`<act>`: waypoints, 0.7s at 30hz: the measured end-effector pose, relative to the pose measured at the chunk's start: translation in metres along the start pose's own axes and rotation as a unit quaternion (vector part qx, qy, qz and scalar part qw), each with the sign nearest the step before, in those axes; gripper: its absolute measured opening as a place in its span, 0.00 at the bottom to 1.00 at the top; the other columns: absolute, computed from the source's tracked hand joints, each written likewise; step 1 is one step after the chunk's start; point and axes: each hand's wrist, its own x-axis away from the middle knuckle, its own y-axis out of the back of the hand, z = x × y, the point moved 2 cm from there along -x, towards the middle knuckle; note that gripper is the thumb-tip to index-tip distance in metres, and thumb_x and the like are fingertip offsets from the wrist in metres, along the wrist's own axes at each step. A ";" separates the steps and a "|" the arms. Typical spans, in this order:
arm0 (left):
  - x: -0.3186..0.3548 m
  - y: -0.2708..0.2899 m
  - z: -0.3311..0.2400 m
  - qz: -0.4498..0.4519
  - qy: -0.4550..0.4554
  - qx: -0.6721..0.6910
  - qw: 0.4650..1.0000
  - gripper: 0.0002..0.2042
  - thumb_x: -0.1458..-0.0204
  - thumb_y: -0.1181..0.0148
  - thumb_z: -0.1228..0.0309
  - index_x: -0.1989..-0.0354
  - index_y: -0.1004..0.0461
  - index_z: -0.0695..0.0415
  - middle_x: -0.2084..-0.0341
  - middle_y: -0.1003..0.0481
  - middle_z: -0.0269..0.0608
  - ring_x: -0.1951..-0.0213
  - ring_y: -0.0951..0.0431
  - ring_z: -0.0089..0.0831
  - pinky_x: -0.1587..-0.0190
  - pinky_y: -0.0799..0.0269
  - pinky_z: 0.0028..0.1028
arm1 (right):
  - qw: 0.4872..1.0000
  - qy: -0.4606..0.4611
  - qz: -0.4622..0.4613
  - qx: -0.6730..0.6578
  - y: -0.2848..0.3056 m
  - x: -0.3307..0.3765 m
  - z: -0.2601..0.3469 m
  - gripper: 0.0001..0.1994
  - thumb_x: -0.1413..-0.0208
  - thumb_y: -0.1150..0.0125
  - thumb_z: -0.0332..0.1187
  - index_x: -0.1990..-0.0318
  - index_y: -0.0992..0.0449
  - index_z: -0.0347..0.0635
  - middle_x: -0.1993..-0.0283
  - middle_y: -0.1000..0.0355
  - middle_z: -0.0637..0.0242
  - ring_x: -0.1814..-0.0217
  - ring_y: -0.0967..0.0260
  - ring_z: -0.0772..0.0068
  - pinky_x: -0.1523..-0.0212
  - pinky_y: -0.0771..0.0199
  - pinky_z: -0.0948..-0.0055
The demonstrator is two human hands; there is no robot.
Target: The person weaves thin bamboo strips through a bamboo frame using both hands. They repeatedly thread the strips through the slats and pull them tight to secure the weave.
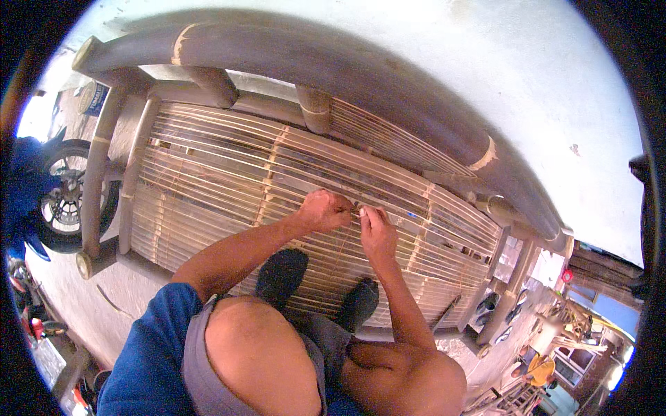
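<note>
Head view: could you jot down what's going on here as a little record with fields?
Setting: outdoors on a concrete floor
Main thing: bamboo bench frame with a seat of thin slats
Left hand: closed, resting on the slats
Right hand: fingers pinched at the same spot, close beside the left
Between the hands: something thin, too small to tell
Feet: dark shoes set on the slats
Nearby: motorcycle wheel at left

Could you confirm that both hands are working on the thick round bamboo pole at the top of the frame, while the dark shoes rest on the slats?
Not quite. The head view shows the left hand and right hand on the thin slats, not the thick pole. The dark shoes do rest on the slats.
</note>
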 end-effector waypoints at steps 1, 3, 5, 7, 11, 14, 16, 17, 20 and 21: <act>0.000 0.001 0.001 -0.004 0.013 0.006 1.000 0.14 0.48 0.44 0.56 0.66 0.19 0.51 0.71 0.21 0.50 0.65 0.19 0.49 0.60 0.24 0.44 | 0.999 0.031 0.008 -0.020 0.011 0.000 0.007 0.10 0.39 0.43 0.35 0.61 0.23 0.37 0.61 0.24 0.54 0.61 0.25 0.49 0.60 0.26 0.59; -0.003 0.002 0.004 0.002 0.029 0.023 0.999 0.15 0.47 0.45 0.56 0.68 0.20 0.53 0.71 0.21 0.51 0.65 0.19 0.49 0.59 0.24 0.45 | 0.994 0.088 0.024 -0.065 0.038 0.006 0.018 0.10 0.38 0.43 0.33 0.63 0.23 0.35 0.60 0.25 0.55 0.58 0.25 0.54 0.57 0.26 0.63; -0.013 0.001 0.006 0.028 0.037 -0.032 0.998 0.16 0.46 0.48 0.55 0.67 0.21 0.55 0.70 0.21 0.52 0.64 0.19 0.51 0.58 0.24 0.46 | 0.983 -0.005 0.105 -0.151 0.063 0.025 0.025 0.09 0.40 0.42 0.31 0.65 0.23 0.33 0.59 0.25 0.58 0.54 0.28 0.65 0.54 0.29 0.70; -0.021 -0.001 0.007 0.069 0.036 -0.091 0.993 0.17 0.45 0.50 0.55 0.65 0.21 0.56 0.68 0.21 0.54 0.62 0.20 0.53 0.56 0.25 0.48 | 0.980 -0.007 0.128 -0.153 0.081 0.040 0.032 0.08 0.41 0.41 0.30 0.65 0.23 0.32 0.59 0.25 0.59 0.53 0.28 0.68 0.54 0.29 0.72; -0.030 -0.008 0.007 0.169 0.034 -0.163 0.971 0.19 0.42 0.55 0.56 0.60 0.22 0.56 0.62 0.21 0.54 0.57 0.21 0.55 0.52 0.27 0.52 | 0.952 -0.120 0.145 -0.240 0.086 0.054 0.031 0.09 0.40 0.42 0.31 0.66 0.24 0.33 0.66 0.28 0.65 0.55 0.30 0.72 0.53 0.29 0.74; -0.029 -0.007 0.008 0.192 0.037 -0.123 0.973 0.19 0.42 0.57 0.57 0.57 0.24 0.56 0.59 0.21 0.55 0.54 0.22 0.55 0.48 0.30 0.55 | 0.937 -0.134 0.065 -0.317 0.078 0.048 0.037 0.12 0.38 0.45 0.35 0.66 0.24 0.33 0.73 0.31 0.67 0.65 0.30 0.74 0.60 0.28 0.73; -0.028 -0.004 0.009 0.185 0.032 -0.109 0.976 0.19 0.41 0.57 0.57 0.55 0.25 0.56 0.58 0.22 0.54 0.53 0.22 0.54 0.47 0.31 0.56 | 0.885 -0.243 0.079 -0.390 0.077 0.045 0.041 0.14 0.36 0.46 0.37 0.66 0.23 0.34 0.78 0.34 0.68 0.73 0.33 0.75 0.65 0.28 0.72; -0.027 -0.003 0.008 0.177 0.029 -0.118 0.977 0.19 0.41 0.57 0.57 0.55 0.25 0.56 0.57 0.22 0.54 0.52 0.22 0.53 0.47 0.31 0.56 | 0.855 -0.285 0.085 -0.424 0.080 0.044 0.045 0.14 0.36 0.47 0.37 0.65 0.23 0.34 0.81 0.35 0.69 0.77 0.34 0.75 0.68 0.28 0.72; -0.026 0.000 0.008 0.180 0.023 -0.129 0.975 0.20 0.42 0.57 0.56 0.54 0.26 0.57 0.56 0.22 0.52 0.51 0.22 0.52 0.47 0.31 0.56 | 0.854 -0.349 0.206 -0.325 0.099 0.053 0.057 0.15 0.37 0.44 0.40 0.66 0.24 0.35 0.87 0.39 0.72 0.85 0.41 0.79 0.76 0.32 0.73; -0.026 -0.001 0.009 0.187 0.026 -0.135 0.973 0.20 0.42 0.57 0.56 0.53 0.26 0.57 0.55 0.22 0.52 0.51 0.22 0.52 0.47 0.30 0.55 | 0.848 -0.359 0.261 -0.290 0.105 0.056 0.060 0.15 0.37 0.43 0.41 0.66 0.23 0.36 0.87 0.40 0.73 0.85 0.40 0.80 0.76 0.33 0.74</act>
